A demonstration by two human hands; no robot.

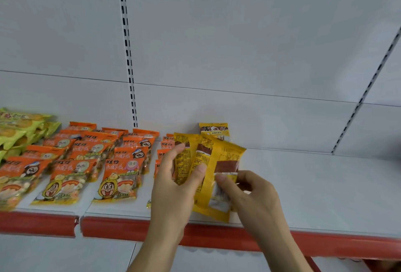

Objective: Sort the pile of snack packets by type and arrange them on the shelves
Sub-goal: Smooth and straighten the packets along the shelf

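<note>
The left hand (173,182) is holding a fan of yellow packets (208,163) above the white shelf (314,185), fingers curled around them. The right hand (249,191) is pinching the lower edge of the front yellow packet. Orange packets (97,159) are lying in rows to the left, with green packets (19,128) beyond them.

You have three yellow packets (208,163) fanned out, one more yellow packet (213,130) standing behind them, and over a dozen orange packets (119,176) left of them.
</note>
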